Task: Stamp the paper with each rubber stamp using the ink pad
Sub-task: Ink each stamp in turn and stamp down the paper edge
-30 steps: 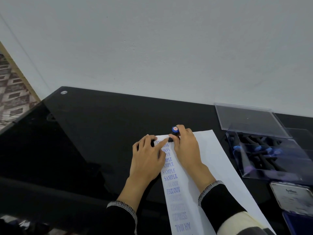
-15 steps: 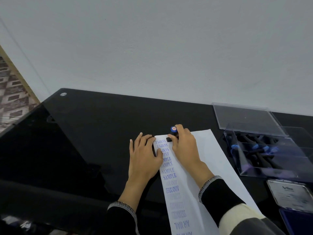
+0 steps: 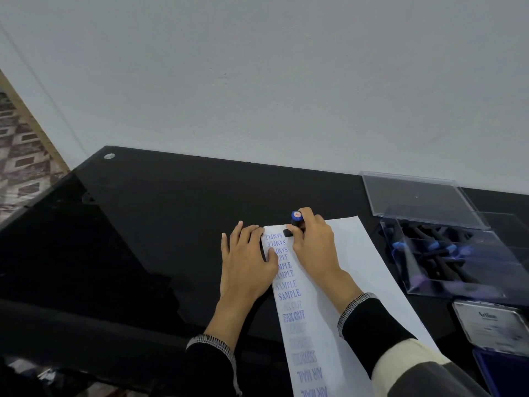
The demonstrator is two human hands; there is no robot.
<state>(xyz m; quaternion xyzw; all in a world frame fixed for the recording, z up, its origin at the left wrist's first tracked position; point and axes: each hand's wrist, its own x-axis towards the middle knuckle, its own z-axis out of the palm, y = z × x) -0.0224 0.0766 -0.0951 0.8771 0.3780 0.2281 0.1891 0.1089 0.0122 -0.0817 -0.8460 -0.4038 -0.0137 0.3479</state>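
A white paper sheet [image 3: 360, 270] lies on the black table, with a column of blue prints down its left side: SAMPLE several times, FAX OUT, AIR MAIL. My right hand [image 3: 312, 245] grips a black rubber stamp [image 3: 296, 222] with a blue cap, its base set on the paper's top left corner. My left hand [image 3: 247, 259] lies flat with straight fingers, pressing the paper's left edge beside the prints. The blue ink pad [image 3: 503, 371] sits open at the lower right edge of the view, its lid [image 3: 492, 325] tilted up behind it.
A clear plastic box [image 3: 458, 259] with several black, blue-capped stamps stands right of the paper, and its clear lid [image 3: 415, 196] lies behind it. The black glass table [image 3: 143, 224] meets a grey wall. A patterned floor shows at far left.
My left hand drew its index finger back from the stamp and flattened on the paper's edge. My right hand kept the stamp at the top corner of the paper.
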